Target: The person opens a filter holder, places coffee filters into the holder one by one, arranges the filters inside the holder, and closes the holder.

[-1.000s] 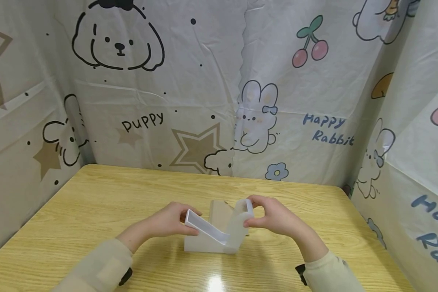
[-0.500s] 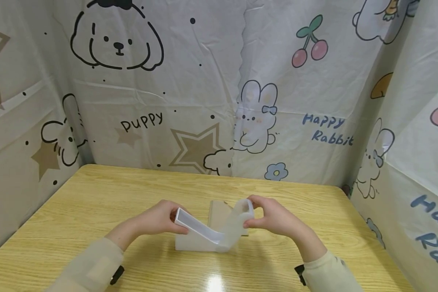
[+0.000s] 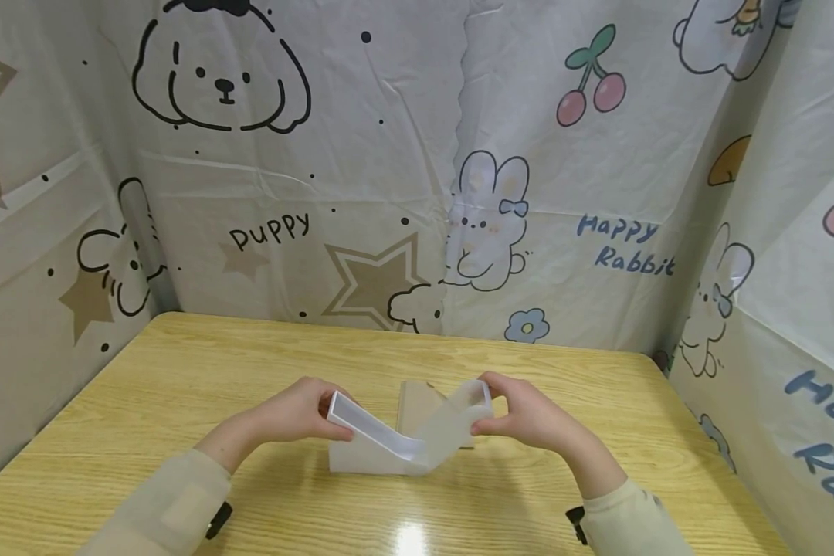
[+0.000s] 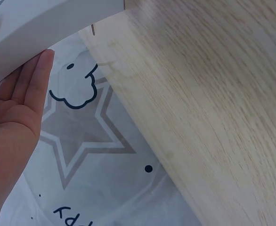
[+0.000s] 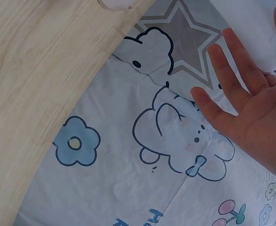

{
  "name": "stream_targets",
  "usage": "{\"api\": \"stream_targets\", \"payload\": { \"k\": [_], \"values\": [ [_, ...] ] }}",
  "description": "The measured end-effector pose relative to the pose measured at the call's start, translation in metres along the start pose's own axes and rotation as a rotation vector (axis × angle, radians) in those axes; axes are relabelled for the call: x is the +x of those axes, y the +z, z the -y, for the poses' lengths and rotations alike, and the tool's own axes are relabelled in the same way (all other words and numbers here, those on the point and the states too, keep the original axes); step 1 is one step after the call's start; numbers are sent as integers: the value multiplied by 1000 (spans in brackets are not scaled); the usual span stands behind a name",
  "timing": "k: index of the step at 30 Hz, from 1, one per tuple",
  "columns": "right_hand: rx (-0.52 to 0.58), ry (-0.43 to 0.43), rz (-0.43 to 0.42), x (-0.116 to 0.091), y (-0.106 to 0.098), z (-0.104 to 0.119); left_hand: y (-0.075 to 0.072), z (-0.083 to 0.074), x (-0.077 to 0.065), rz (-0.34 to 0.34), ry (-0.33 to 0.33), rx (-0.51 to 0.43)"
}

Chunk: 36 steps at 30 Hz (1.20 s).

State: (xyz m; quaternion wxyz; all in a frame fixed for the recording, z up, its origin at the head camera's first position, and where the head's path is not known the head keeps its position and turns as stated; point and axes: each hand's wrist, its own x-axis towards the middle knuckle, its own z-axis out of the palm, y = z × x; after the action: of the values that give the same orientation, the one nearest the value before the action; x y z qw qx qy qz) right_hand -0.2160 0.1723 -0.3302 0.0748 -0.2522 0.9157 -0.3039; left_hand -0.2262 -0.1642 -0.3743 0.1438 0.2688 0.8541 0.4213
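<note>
A white open-topped plastic holder (image 3: 374,452) with a sloping upper edge is at the middle of the table in the head view. It meets a translucent, hollow-ended piece (image 3: 443,432) at a low bend, so the two form a wide V; how they join is unclear. My left hand (image 3: 288,413) grips the raised left end, thumb on the near side. My right hand (image 3: 531,413) pinches the raised end of the translucent piece between thumb and fingers. In the left wrist view, long fingers (image 4: 36,80) lie against the white side. The right wrist view shows the translucent piece (image 5: 255,35) partly cut off.
Behind the V lies a flat beige piece (image 3: 415,409), partly covered by it. The wood-grain table (image 3: 264,355) ends at a printed cloth backdrop (image 3: 361,170), with cloth on both sides. A dark band (image 3: 218,520) shows at the left wrist.
My left hand has moved left with the white holder, and the bend has gone left too. My right hand has shifted slightly right with the translucent piece. The V is wider.
</note>
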Motion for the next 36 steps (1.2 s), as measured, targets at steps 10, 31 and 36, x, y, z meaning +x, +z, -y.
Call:
{"api": "stream_targets", "payload": {
  "k": [10, 31, 36],
  "values": [
    [4, 1, -1, -1, 1, -7, -2, 2, 0, 11, -3, -21],
    [42, 49, 0, -10, 4, -30, -3, 2, 0, 3, -10, -6],
    [89, 34, 13, -10, 6, -34, -3, 3, 0, 8, -8, -20]
  ]
}}
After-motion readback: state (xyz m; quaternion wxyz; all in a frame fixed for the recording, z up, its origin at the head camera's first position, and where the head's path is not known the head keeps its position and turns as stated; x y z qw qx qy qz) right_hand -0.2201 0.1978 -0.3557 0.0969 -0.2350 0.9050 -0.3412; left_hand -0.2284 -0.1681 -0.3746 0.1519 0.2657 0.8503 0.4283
